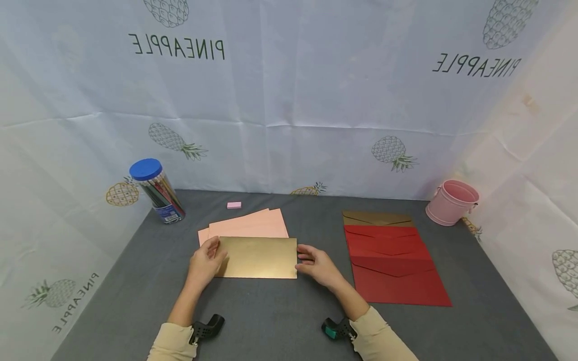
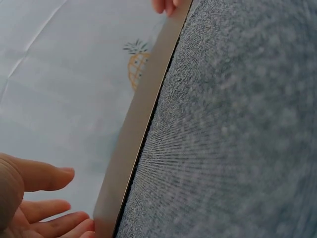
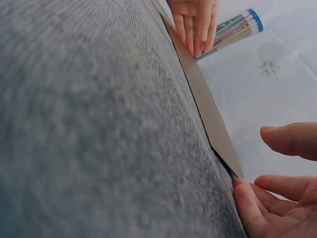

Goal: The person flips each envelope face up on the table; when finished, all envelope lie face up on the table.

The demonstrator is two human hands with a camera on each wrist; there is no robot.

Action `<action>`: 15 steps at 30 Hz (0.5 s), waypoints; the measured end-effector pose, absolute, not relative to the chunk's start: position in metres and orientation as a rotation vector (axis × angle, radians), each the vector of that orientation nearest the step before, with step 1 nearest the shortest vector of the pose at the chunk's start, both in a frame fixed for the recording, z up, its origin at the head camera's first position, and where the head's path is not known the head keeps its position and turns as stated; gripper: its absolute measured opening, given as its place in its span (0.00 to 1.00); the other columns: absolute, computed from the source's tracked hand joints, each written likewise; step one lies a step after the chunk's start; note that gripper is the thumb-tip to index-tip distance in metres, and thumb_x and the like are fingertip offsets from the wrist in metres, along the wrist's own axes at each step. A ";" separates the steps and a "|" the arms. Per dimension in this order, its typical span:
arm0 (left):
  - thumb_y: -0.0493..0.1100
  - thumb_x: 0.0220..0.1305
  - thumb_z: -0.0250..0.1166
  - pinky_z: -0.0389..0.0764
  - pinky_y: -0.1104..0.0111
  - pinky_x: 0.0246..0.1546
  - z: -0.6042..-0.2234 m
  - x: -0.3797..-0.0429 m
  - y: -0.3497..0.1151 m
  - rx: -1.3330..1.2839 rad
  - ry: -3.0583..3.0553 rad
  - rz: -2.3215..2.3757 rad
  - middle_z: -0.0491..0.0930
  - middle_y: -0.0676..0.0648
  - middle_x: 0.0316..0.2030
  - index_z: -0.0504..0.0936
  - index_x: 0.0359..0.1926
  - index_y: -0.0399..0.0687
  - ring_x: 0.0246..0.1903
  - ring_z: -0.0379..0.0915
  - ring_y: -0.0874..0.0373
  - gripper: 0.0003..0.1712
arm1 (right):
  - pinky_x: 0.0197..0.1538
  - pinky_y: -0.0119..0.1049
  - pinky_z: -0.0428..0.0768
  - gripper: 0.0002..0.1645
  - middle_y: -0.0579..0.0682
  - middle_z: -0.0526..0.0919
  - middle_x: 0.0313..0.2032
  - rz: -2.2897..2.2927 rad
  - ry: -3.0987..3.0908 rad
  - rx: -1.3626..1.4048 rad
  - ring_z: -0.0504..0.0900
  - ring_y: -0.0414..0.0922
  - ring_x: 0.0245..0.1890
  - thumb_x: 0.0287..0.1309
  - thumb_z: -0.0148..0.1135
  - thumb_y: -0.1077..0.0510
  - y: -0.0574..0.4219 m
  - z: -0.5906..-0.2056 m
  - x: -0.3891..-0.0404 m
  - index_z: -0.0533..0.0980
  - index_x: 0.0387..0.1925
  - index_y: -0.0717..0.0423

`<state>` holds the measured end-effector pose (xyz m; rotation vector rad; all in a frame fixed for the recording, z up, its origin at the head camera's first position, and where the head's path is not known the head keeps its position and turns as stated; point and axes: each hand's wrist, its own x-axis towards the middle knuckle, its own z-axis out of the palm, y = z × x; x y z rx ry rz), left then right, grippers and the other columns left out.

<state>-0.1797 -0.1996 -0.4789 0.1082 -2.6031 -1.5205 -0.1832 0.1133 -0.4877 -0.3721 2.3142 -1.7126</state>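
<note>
A gold envelope (image 1: 256, 256), smooth face up, lies in front of me in the head view, partly over some peach paper sheets (image 1: 253, 224). At its left edge is my left hand (image 1: 206, 261), its fingertips touching the side. The right hand (image 1: 319, 265) stands at the opposite edge, fingertips against the corner area. In the left wrist view the left thumb (image 2: 47, 176) is raised away from the envelope. The right wrist view likewise has the right thumb (image 3: 292, 140) lifted clear, while the fingers (image 3: 247, 201) meet the envelope's end.
Right of the hands, red envelopes (image 1: 399, 283) overlap a darker gold one (image 1: 377, 218). A pink bucket (image 1: 451, 203) stands at the back right. At the back left are a blue-lidded jar of pencils (image 1: 158, 192) and a small pink block (image 1: 234, 205). Grey cloth covers the table (image 1: 271, 321).
</note>
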 end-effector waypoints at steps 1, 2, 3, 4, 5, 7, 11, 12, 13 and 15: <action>0.35 0.62 0.62 0.70 0.53 0.61 -0.479 -0.180 -0.199 0.105 -2.590 -1.533 0.69 0.27 0.59 0.66 0.62 0.26 0.60 0.67 0.37 0.29 | 0.58 0.48 0.75 0.35 0.67 0.72 0.59 -1.716 2.321 -0.369 0.73 0.60 0.58 0.55 0.64 0.64 0.113 -0.488 -0.183 0.64 0.63 0.70; 0.34 0.62 0.62 0.70 0.53 0.61 -0.479 -0.179 -0.199 0.105 -2.571 -1.548 0.70 0.27 0.58 0.66 0.62 0.26 0.60 0.67 0.36 0.29 | 0.58 0.48 0.75 0.35 0.67 0.71 0.59 -1.726 2.324 -0.369 0.72 0.59 0.59 0.55 0.64 0.65 0.113 -0.488 -0.183 0.64 0.63 0.69; 0.34 0.62 0.62 0.69 0.53 0.61 -0.479 -0.179 -0.199 0.109 -2.548 -1.568 0.70 0.27 0.58 0.66 0.61 0.26 0.60 0.67 0.36 0.28 | 0.58 0.47 0.75 0.35 0.66 0.71 0.60 -1.741 2.325 -0.370 0.72 0.59 0.60 0.55 0.64 0.65 0.112 -0.489 -0.183 0.64 0.63 0.69; 0.33 0.62 0.62 0.69 0.54 0.61 -0.479 -0.179 -0.199 0.115 -2.521 -1.588 0.70 0.27 0.58 0.67 0.61 0.26 0.60 0.67 0.37 0.28 | 0.58 0.46 0.75 0.35 0.66 0.70 0.61 -1.763 2.322 -0.367 0.71 0.59 0.60 0.55 0.64 0.65 0.112 -0.489 -0.183 0.64 0.63 0.68; 0.33 0.62 0.61 0.70 0.56 0.60 -0.480 -0.179 -0.198 0.124 -2.492 -1.611 0.71 0.28 0.58 0.68 0.61 0.27 0.60 0.68 0.37 0.27 | 0.57 0.45 0.76 0.35 0.65 0.69 0.61 -1.795 2.305 -0.364 0.71 0.59 0.61 0.55 0.64 0.66 0.112 -0.490 -0.183 0.64 0.64 0.68; 0.31 0.62 0.61 0.72 0.63 0.59 -0.481 -0.179 -0.198 0.145 -2.431 -1.682 0.71 0.29 0.58 0.69 0.61 0.29 0.60 0.68 0.40 0.26 | 0.56 0.42 0.77 0.34 0.64 0.67 0.62 -1.865 2.275 -0.343 0.70 0.59 0.62 0.56 0.63 0.66 0.112 -0.492 -0.184 0.64 0.64 0.67; 0.29 0.62 0.59 0.74 0.81 0.51 -0.485 -0.181 -0.198 0.176 -2.312 -1.874 0.71 0.34 0.60 0.69 0.61 0.33 0.60 0.68 0.48 0.25 | 0.53 0.34 0.79 0.33 0.62 0.64 0.61 -1.983 2.232 -0.310 0.71 0.58 0.61 0.55 0.63 0.68 0.114 -0.496 -0.187 0.65 0.63 0.66; 0.29 0.63 0.59 0.73 0.84 0.49 -0.485 -0.181 -0.198 0.178 -2.283 -1.927 0.70 0.34 0.60 0.69 0.61 0.33 0.59 0.69 0.50 0.25 | 0.53 0.32 0.79 0.33 0.62 0.64 0.61 -1.995 2.239 -0.298 0.71 0.57 0.61 0.55 0.63 0.68 0.114 -0.497 -0.188 0.65 0.63 0.65; 0.28 0.63 0.58 0.73 0.85 0.48 -0.486 -0.181 -0.198 0.180 -2.257 -1.978 0.70 0.34 0.61 0.68 0.62 0.33 0.59 0.69 0.53 0.25 | 0.52 0.31 0.79 0.33 0.62 0.64 0.61 -2.007 2.248 -0.297 0.71 0.58 0.60 0.55 0.63 0.69 0.114 -0.498 -0.188 0.66 0.63 0.66; 0.28 0.63 0.58 0.74 0.84 0.48 -0.487 -0.182 -0.198 0.180 -2.217 -2.070 0.68 0.34 0.62 0.67 0.62 0.33 0.58 0.69 0.60 0.26 | 0.51 0.28 0.78 0.32 0.62 0.66 0.61 -2.026 2.244 -0.281 0.71 0.57 0.60 0.55 0.62 0.70 0.116 -0.500 -0.189 0.66 0.63 0.65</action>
